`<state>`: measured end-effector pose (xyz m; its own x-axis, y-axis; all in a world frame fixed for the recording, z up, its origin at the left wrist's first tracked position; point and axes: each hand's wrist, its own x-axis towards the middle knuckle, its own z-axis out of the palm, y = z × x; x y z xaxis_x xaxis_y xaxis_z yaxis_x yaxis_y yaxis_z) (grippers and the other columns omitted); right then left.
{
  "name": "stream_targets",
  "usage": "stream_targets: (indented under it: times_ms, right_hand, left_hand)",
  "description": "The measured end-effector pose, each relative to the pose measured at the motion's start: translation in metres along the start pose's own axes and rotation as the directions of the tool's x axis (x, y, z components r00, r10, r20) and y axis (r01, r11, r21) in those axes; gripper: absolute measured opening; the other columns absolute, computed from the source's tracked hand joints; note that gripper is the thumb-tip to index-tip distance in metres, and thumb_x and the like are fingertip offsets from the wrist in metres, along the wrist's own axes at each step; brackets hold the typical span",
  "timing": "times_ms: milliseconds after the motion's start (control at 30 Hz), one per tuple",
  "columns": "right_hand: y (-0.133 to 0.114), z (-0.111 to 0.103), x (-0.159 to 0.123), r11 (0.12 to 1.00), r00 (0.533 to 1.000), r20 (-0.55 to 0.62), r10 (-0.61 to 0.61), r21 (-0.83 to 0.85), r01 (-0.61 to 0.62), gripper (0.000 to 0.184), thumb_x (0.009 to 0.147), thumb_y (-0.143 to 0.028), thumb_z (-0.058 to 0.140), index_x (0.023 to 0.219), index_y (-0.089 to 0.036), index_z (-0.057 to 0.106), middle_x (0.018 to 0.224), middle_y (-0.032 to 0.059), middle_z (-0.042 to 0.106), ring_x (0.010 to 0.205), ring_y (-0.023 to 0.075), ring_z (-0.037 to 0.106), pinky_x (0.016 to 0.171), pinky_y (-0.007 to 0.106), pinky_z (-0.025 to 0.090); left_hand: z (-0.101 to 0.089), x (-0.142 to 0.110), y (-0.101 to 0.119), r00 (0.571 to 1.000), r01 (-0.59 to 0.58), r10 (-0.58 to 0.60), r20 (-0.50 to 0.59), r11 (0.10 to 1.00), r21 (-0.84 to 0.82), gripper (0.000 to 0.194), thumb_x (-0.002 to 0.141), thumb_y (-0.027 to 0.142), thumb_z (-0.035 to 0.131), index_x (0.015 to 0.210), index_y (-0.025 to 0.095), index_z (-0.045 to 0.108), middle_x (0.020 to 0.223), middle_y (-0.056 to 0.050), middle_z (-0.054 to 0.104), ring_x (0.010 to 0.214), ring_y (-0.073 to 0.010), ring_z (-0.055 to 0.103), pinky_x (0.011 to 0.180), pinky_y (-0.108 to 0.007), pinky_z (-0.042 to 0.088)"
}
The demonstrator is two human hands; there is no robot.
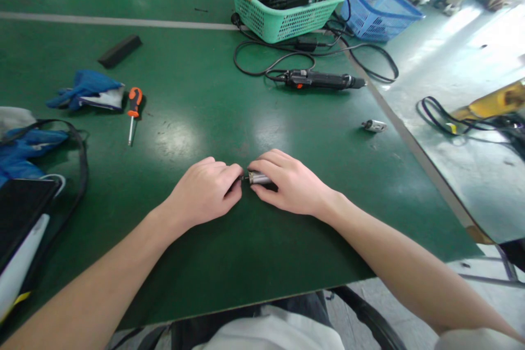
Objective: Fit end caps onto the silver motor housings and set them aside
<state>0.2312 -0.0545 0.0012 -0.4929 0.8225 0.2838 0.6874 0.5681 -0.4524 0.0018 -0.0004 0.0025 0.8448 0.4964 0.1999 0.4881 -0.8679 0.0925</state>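
Note:
My right hand (289, 183) is closed around a small silver motor (258, 178), a metal cylinder lying level with its end toward my left hand. A thin shaft shows at that end. My left hand (211, 188) is curled shut, thumb and forefinger pinching a small dark piece (241, 178) by the tip of the shaft; most of it is hidden by the fingers. Both hands rest low over the green table (246, 251). Off to the right lies a second silver motor (374, 126), on its side and apart from my hands.
A black electric screwdriver (324, 80) lies beyond with its looped cable. Behind it stand a green basket (283, 22) of cabled tools and a blue basket (379, 11), near another person's hands. Leftward are an orange-handled screwdriver (134, 104), a glove (96, 90) and a black block (120, 51).

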Motion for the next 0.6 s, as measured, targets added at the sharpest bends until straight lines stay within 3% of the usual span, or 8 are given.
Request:
stream_targets:
  times_ms: [600]
  right_hand:
    - [0.0003, -0.0003, -0.0003, 1.000, 1.000, 0.001, -0.007, -0.001, 0.007, 0.022, 0.098, -0.025, 0.061, 0.118, -0.016, 0.064, 0.108, 0.0116, 0.069, 0.102, 0.0280, 0.063, 0.094, 0.044, 0.054]
  left_hand:
    - [0.0017, 0.0002, -0.0008, 0.999, -0.038, 0.037, -0.030, 0.999, -0.023, 0.025, 0.101, 0.023, 0.046, 0.091, 0.016, 0.067, 0.071, -0.002, 0.065, 0.065, -0.0187, 0.061, 0.069, -0.036, 0.042]
